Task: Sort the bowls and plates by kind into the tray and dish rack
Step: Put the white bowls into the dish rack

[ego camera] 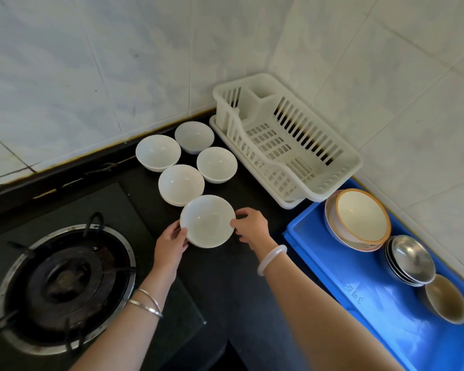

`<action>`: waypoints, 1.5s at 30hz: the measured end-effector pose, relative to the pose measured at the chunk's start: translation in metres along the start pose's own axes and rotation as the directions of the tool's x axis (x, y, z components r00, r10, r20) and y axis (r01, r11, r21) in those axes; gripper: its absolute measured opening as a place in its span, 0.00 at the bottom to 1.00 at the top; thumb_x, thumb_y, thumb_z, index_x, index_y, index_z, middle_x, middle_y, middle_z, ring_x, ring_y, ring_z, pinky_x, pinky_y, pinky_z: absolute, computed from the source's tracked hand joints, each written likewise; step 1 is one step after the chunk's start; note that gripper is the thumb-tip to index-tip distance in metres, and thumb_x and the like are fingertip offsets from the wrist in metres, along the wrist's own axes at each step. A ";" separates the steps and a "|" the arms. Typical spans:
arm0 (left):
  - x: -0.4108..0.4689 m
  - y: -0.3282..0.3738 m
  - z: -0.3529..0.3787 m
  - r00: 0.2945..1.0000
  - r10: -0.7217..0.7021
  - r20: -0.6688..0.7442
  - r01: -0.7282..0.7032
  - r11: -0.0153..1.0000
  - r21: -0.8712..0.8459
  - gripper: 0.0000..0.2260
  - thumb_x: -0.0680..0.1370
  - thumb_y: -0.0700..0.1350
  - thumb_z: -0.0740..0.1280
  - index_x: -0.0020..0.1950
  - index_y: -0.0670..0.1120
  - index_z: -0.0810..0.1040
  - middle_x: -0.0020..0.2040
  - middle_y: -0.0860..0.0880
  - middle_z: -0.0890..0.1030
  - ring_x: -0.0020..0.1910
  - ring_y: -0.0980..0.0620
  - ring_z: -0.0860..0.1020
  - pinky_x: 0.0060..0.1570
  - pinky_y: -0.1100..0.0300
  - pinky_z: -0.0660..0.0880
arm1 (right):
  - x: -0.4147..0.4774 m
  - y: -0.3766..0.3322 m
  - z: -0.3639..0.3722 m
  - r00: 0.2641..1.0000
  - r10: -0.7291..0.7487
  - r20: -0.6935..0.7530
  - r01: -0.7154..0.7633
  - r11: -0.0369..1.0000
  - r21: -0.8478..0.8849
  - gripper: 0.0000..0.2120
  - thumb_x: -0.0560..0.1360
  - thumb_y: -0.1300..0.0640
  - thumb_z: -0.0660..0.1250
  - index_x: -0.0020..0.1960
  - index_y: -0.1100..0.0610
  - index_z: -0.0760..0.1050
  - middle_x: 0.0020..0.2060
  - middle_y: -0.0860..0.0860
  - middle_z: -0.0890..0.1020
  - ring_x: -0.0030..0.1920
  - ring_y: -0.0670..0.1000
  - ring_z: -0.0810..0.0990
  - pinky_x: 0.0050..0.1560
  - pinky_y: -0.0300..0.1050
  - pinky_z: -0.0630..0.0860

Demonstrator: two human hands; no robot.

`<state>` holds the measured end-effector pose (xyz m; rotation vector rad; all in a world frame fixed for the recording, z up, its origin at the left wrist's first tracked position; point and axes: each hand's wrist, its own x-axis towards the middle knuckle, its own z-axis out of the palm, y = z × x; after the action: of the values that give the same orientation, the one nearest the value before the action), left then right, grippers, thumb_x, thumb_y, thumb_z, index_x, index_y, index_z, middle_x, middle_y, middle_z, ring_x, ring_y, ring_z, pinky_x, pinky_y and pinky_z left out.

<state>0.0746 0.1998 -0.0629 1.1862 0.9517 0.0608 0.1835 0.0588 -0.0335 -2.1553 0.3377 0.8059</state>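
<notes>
Forearms [134,325] reach in from six o'clock over the dark bench [220,290]. A gas burner [65,279] sits at eight o'clock and plays no part in the sorting.

Just left of centre, the left hand [172,242] curls its fingers round the nine o'clock side of the front bowl [206,222]. The right hand [252,226] pinches the rim at three o'clock, so both hands hold this one bowl between them. Whether it is lifted or resting on the bench cannot be told, and a second edge under its rim may mean another bowl is nested beneath.

At eleven to twelve o'clock of it, four more white bowls [180,184] stand upright in a close cluster on the bench, in neither container.

At one o'clock the dish rack [340,167] stands in the corner with nothing visible inside. At four o'clock the blue tray [332,263] carries an orange-rimmed bowl [362,215] tilted inside a wider pinkish dish [330,220]. Beside that is a nested stack of steel bowls [410,259], and a brown bowl [445,298] lies nearest the corner.

By this layout the job looks early. Some kinds are grouped along the tray's far side, but the rack has received nothing and all the white bowls remain unsorted. The front bowl appears to be the first of them in hand. No flat plates can be made out with certainty.
</notes>
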 end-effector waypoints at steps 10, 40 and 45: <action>-0.004 0.006 0.002 0.998 -0.064 -0.006 0.064 0.997 -0.037 0.16 0.79 0.42 0.61 0.67 0.48 0.71 0.62 0.46 0.75 0.59 0.46 0.76 0.50 0.56 0.76 | -0.001 0.018 0.002 0.970 -0.003 0.244 -0.101 0.906 0.412 0.18 0.76 0.61 0.65 0.65 0.54 0.75 0.43 0.49 0.82 0.39 0.49 0.85 0.38 0.43 0.83; 0.120 0.192 0.253 0.957 0.105 0.271 -0.130 0.988 0.078 0.06 0.79 0.39 0.60 0.55 0.42 0.72 0.53 0.42 0.75 0.39 0.50 0.77 0.35 0.60 0.77 | 0.134 -0.110 -0.206 0.984 -0.123 -0.133 0.177 0.796 0.579 0.09 0.76 0.63 0.64 0.56 0.62 0.78 0.43 0.58 0.82 0.40 0.55 0.84 0.40 0.45 0.83; 0.159 0.183 0.282 0.972 0.049 0.231 -0.076 0.991 0.108 0.12 0.79 0.36 0.58 0.62 0.40 0.71 0.42 0.47 0.74 0.38 0.50 0.74 0.40 0.56 0.76 | 0.177 -0.116 -0.204 0.988 -0.096 -0.123 0.149 0.815 0.560 0.14 0.77 0.64 0.63 0.62 0.65 0.74 0.45 0.58 0.81 0.42 0.54 0.82 0.32 0.40 0.82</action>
<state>0.4360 0.1436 0.0032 1.3002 0.7236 -0.0803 0.4628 -0.0160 0.0190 -1.6265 0.4201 0.4546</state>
